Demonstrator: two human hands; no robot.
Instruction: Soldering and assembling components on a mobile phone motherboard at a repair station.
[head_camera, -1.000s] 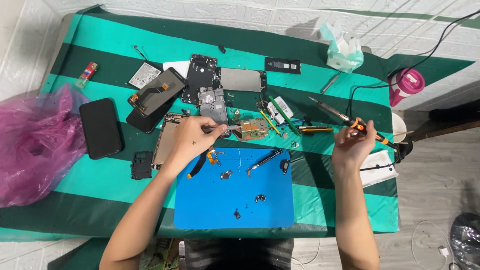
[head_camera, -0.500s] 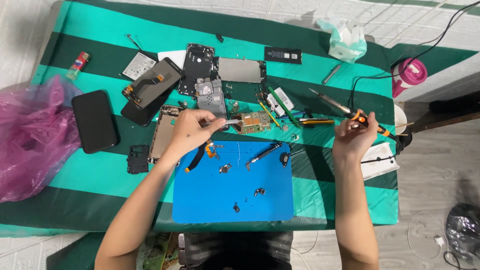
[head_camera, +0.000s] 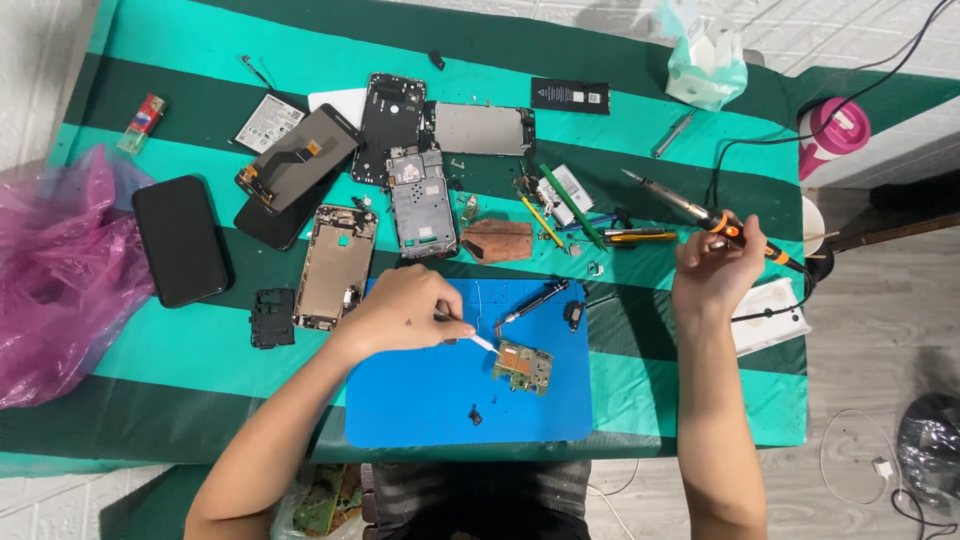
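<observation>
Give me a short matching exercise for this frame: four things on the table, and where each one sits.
Things:
1. circuit board
2. soldering iron
3. pink plastic bag
4. black phone

Places:
A. in the right hand
B. far left edge of the table
C. on the blue mat, by the left hand
D. on the striped cloth, just right of the bag

Pairs: 1-C, 2-A, 3-B, 4-D

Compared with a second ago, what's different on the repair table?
The left hand has come down from the striped cloth onto the blue mat, and its tweezers now touch a small green circuit board that lay above the mat before. The right hand keeps its hold on the soldering iron, raised off to the side. The opened phones and pink bag stayed put.
</observation>
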